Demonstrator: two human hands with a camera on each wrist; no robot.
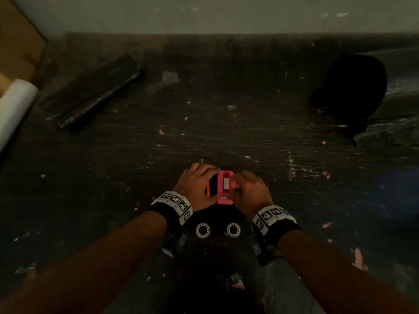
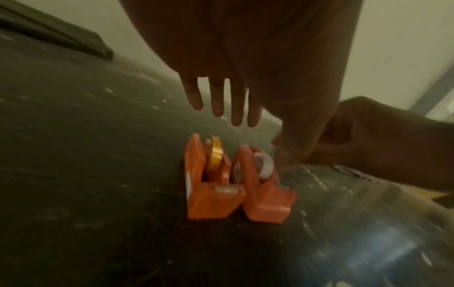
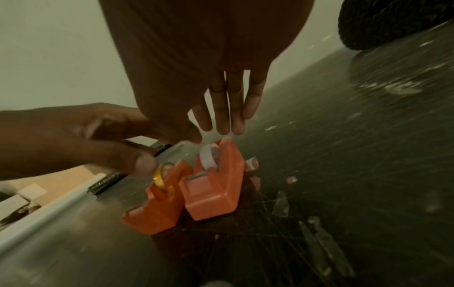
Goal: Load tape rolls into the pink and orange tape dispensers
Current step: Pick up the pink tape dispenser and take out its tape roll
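Observation:
Two small tape dispensers stand side by side on the dark, scratched table. The orange dispenser (image 1: 208, 191) (image 2: 209, 202) (image 3: 154, 211) carries a yellow tape roll (image 2: 216, 155) (image 3: 160, 177). The pink dispenser (image 1: 224, 189) (image 2: 267, 203) (image 3: 213, 190) carries a white tape roll (image 2: 264, 165) (image 3: 208, 158). My left hand (image 1: 196, 180) (image 2: 226, 104) hovers over the orange one, fingers straight, thumb reaching down near the rolls. My right hand (image 1: 249, 188) (image 3: 228, 114) is beside and above the pink one, fingers straight. Neither hand plainly grips anything.
A flat black bundle (image 1: 95, 91) lies at the back left, next to a white paper roll (image 1: 15, 105) and cardboard (image 1: 18, 41). A dark round object (image 1: 349, 87) sits at the back right. Two white rings (image 1: 203, 230) lie between my wrists.

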